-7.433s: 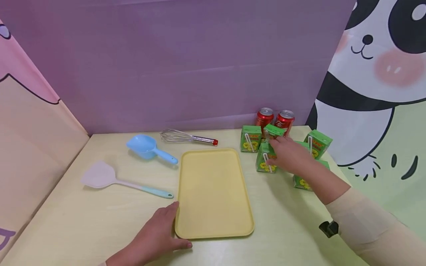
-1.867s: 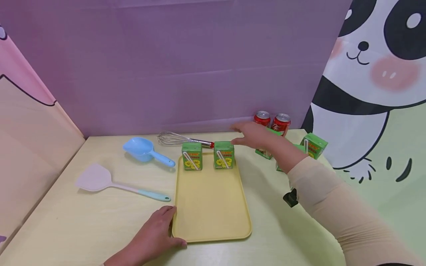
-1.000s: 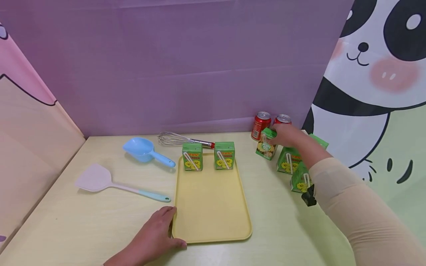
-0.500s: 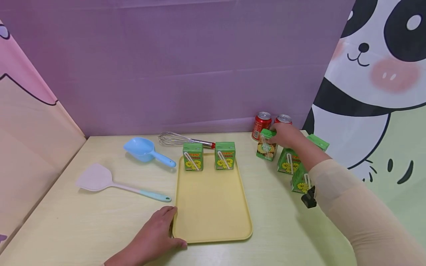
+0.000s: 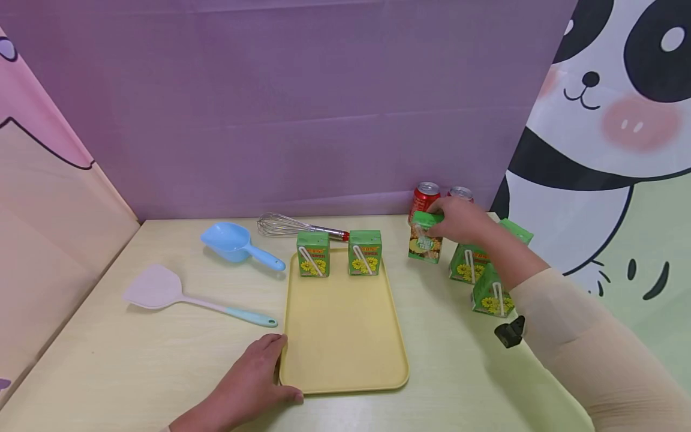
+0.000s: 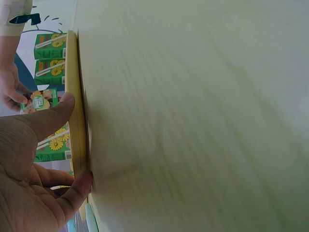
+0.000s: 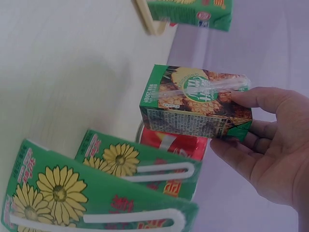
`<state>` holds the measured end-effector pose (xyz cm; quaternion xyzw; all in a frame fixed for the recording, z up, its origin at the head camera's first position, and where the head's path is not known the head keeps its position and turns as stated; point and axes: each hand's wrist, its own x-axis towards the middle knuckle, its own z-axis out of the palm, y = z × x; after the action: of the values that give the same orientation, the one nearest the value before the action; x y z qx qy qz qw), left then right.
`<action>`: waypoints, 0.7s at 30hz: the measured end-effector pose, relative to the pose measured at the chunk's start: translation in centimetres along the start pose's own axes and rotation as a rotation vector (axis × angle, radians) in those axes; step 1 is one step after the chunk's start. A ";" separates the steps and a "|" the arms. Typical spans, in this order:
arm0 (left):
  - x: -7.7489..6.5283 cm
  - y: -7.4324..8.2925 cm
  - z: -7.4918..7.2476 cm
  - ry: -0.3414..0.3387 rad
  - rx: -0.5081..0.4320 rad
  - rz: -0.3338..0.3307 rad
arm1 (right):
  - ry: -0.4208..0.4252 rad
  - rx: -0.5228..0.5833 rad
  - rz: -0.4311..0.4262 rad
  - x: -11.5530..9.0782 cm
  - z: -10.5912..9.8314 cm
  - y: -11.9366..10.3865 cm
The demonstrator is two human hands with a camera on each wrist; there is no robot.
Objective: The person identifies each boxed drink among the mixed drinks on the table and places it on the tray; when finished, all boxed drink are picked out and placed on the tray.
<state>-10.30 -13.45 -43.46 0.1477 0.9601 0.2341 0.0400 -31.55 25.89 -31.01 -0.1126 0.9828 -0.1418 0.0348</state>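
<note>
My right hand (image 5: 465, 223) grips a small pineapple juice box (image 5: 424, 241) by its upper end, thumb on one side and fingers on the other. In the right wrist view this juice box (image 7: 198, 99) is tilted, with its straw on the printed face. My left hand (image 5: 245, 381) holds the near left corner of a yellow tray (image 5: 345, 336), the thumb at its near edge and the fingers at its left side. At the tray's far end stand two green juice boxes with yellow flowers, a left one (image 5: 312, 255) and a right one (image 5: 364, 253).
Several more green juice boxes (image 5: 492, 294) stand right of the tray, partly behind the right forearm. Red cans (image 5: 423, 201) stand at the back right. A whisk (image 5: 302, 226), a blue scoop (image 5: 237, 245) and a spatula (image 5: 162, 288) lie behind and left of the tray.
Two green juice boxes now stand on the tray, which held none in the oldest frame. My right hand has taken the pineapple box from beside the cans and shifted it left.
</note>
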 end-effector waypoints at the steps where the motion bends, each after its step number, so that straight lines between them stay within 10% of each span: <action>1: 0.0 0.0 0.0 -0.001 0.000 0.000 | -0.007 -0.001 -0.004 -0.3 0.0 -0.3; 21: 0.0 -0.1 -0.1 0.003 -0.011 -0.003 | -0.035 0.013 -0.182 -5.0 2.3 -7.5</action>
<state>-10.40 -13.62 -43.39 0.1457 0.9590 0.2396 0.0398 -24.84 19.39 -30.85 -0.2035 0.9669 -0.1490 0.0396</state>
